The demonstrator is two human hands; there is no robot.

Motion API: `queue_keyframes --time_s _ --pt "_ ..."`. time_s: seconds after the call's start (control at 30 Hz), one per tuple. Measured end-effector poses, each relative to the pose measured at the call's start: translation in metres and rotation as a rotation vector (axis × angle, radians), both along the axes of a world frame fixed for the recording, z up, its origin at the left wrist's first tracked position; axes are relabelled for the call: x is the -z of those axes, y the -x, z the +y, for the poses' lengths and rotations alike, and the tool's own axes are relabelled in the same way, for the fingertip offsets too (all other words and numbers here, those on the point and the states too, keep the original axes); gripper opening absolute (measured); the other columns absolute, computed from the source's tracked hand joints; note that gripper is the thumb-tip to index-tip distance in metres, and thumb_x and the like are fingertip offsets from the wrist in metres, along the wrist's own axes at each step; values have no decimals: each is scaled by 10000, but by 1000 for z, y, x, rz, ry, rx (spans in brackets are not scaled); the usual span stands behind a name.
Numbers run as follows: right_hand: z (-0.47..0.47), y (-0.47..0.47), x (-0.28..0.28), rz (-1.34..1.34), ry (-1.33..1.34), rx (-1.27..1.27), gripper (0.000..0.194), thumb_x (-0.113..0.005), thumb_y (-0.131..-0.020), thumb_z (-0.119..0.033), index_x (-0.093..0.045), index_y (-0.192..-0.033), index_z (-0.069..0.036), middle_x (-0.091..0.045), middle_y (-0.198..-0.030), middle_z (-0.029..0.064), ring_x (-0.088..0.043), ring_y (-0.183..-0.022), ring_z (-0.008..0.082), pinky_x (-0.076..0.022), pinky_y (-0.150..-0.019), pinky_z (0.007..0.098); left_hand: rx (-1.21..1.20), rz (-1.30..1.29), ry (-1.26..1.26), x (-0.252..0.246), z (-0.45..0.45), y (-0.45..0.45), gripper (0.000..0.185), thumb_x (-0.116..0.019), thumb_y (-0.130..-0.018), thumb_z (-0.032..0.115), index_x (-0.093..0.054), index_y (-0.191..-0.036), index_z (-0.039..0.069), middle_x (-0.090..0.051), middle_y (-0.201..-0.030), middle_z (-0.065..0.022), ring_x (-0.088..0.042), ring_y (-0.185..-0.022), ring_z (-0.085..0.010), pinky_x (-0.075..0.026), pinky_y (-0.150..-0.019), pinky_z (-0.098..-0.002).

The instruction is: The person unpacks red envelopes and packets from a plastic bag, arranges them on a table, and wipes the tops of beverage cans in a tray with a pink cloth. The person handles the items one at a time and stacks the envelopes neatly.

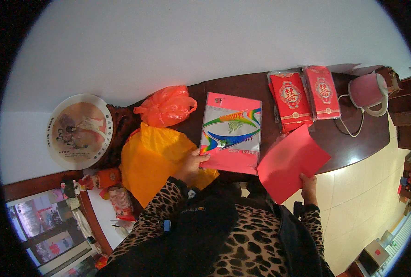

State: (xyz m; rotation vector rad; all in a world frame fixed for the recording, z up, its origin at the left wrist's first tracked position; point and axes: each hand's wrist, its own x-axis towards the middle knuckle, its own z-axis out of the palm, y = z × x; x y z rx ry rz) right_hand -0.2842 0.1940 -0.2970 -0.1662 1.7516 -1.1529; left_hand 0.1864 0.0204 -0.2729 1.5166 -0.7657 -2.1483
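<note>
My right hand (308, 187) grips the near edge of a plain red sheet of paper (292, 162), which is tilted and hangs partly past the table's front edge. A plastic-wrapped pack of pink copy paper (231, 133) lies on the dark wooden table in front of me. At its lower left corner is my left hand (193, 164), with the thumb over the pack's edge; the other fingers are hard to see. Under and beside that forearm spreads an orange-yellow plastic bag (157, 159). Beyond the red sheet lie two wrapped stacks of red envelopes (290, 95) (321, 91) with gold patterns.
A crumpled red plastic bag (167, 105) rests near the wall. To the left stands a round decorated plate (80, 131), above a stack of paper cups (120, 199). A pink electric kettle (366, 90) with its cord sits at the table's right end.
</note>
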Motion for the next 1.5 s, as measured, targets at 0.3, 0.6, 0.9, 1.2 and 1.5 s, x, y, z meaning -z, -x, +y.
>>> queue_keyframes --time_s 0.3,0.6,0.9,1.2,1.5 --pt "-27 3 -70 -79 192 -59 343 -607 -850 14 -548 -1188 12 -651 -1106 110 -637 -956 249 -515 -867 384 -173 1098 -320 -30 4 -12 249 -536 -952 174 -526 -1149 21 -611 -874 -57 -584 -721 -152 -462 -611 -293" --pt "-29 -10 -46 -120 259 26 342 -610 -843 -5 -558 -1178 41 -644 -1101 127 -637 -987 249 -510 -885 365 164 1693 -225 -63 -23 40 340 -521 -965 282 -435 -1167 23 -495 -589 7 -482 -443 -85 -486 -583 -267" --pt "-28 -11 -53 -50 288 -69 355 -612 -849 -26 -555 -1193 38 -643 -1118 114 -626 -988 236 -496 -893 353 197 1761 -259 -77 -29 55 295 -518 -966 300 -450 -1097 45 -470 -553 16 -470 -424 -77 -497 -578 -281" --pt "-26 -15 -41 -24 201 -16 280 -630 -848 -56 -601 -1113 29 -671 -1048 102 -645 -928 223 -507 -828 351 192 1842 -340 -68 -21 73 233 -457 -993 269 -467 -1054 44 -488 -592 10 -493 -440 -87 -516 -637 -308" --pt "-26 -11 -34 7 120 -85 283 -619 -847 -22 -612 -1127 18 -670 -1049 71 -635 -932 187 -506 -847 329 -368 1556 -448 -36 7 49 152 -439 -983 234 -463 -970 84 -372 -569 26 -396 -454 -94 -469 -631 -311"
